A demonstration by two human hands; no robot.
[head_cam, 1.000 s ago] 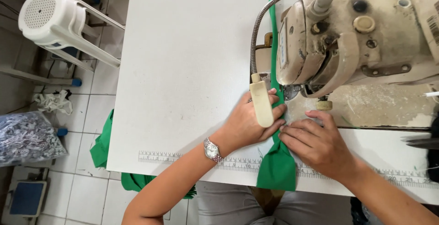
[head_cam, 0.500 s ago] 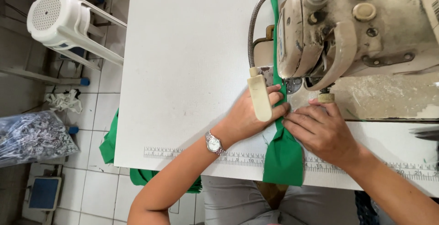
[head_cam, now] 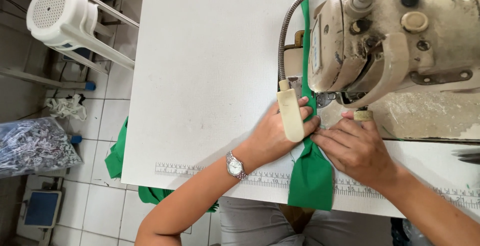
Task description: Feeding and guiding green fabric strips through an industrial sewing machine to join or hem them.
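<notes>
At frame centre, our left hand (head_cam: 272, 136) and right hand (head_cam: 357, 148) press flat (fingers spread) on green cloth (head_cam: 311, 176) beside the sewing machine (head_cam: 390, 41).

A white plastic stool (head_cam: 60, 13) stands on the tiled floor (head_cam: 105, 211); a grey bag (head_cam: 32, 146) lies nearby

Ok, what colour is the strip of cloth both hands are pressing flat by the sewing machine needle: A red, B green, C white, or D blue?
B: the long narrow strip of green cloth runs under the worn beige sewing machine, with the left hand and right hand flat on either side of it.
</notes>
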